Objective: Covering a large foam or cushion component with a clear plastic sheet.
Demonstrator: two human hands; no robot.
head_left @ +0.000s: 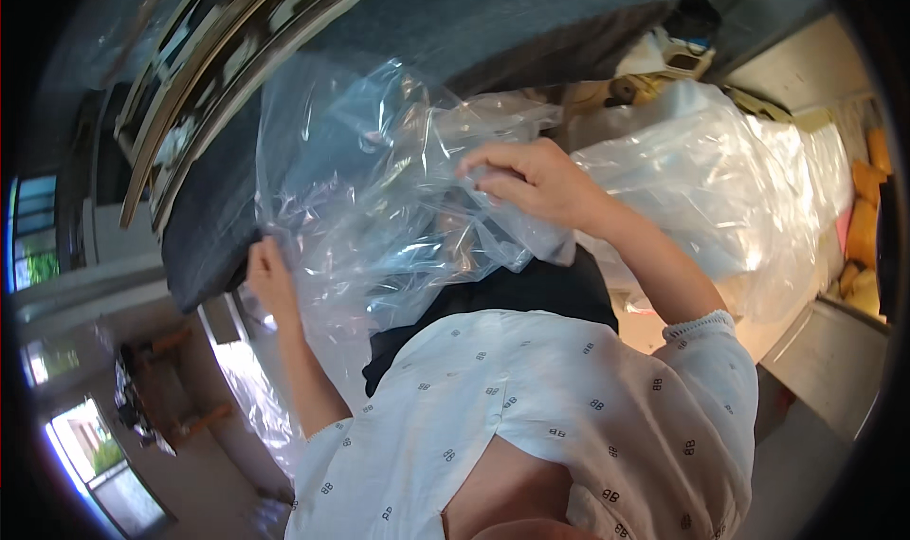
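With fingers bent and drawn together, grips the left edge of the clear plastic in the left hand; with those of the right hand loosely curled, reaches over its right side, impossible to tell whether holding any. Looks glossy and crumpled, streaked with white glints, see-through to grey cloth; spreads between the hands, above black trousers.

Two sets of fingers, two clear plastic heaps (perhaps joined), one patterned shirt

Lap partly hidden (under plastic), shirt cut off
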